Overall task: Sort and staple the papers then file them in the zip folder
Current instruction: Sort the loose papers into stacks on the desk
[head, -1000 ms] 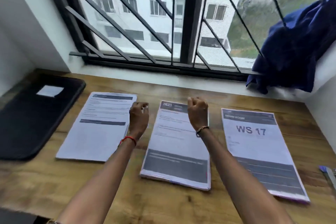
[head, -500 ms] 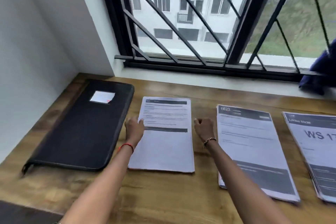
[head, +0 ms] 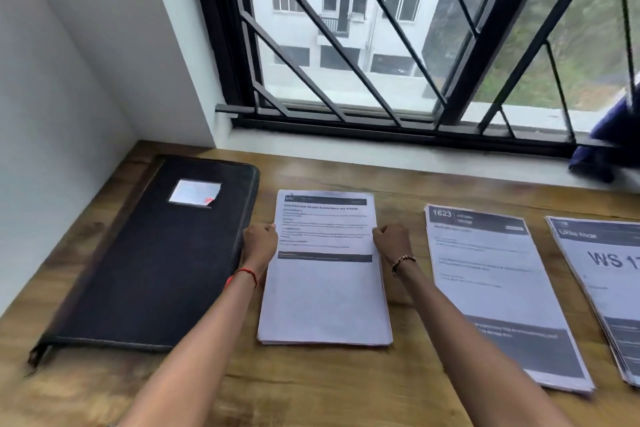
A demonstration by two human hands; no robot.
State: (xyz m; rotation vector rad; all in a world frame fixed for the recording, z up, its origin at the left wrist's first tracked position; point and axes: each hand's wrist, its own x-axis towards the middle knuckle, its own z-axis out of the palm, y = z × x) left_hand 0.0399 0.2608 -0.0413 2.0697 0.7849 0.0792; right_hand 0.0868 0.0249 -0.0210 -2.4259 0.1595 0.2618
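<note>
**Both hands close in on the left-hand stack**

Since half a second ago both hands have moved up against the long edges of the leftmost white stack of printed papers [head: 325,270], where earlier the right one sat clear of it. Fingers of the left hand [head: 259,243] curl narrowly against the stack's left edge; those of the right hand [head: 391,240] curl the same way against its right edge. Whether either hand truly pinches sheets I cannot tell. A red thread circles the left wrist, a beaded bracelet the right.

That stack lies flat on the brown wooden desk [head: 311,388]. Just left of the stack lies the closed black zip folder [head: 156,260], with a small white label near its far end. Right of the stack, a gap away, lies a second white paper stack headed "1623" [head: 498,291], and beyond it a third marked "WS" [head: 606,288], cut by the frame. Behind the stack, past the desk's far edge, stands the black barred window [head: 398,55].
</note>
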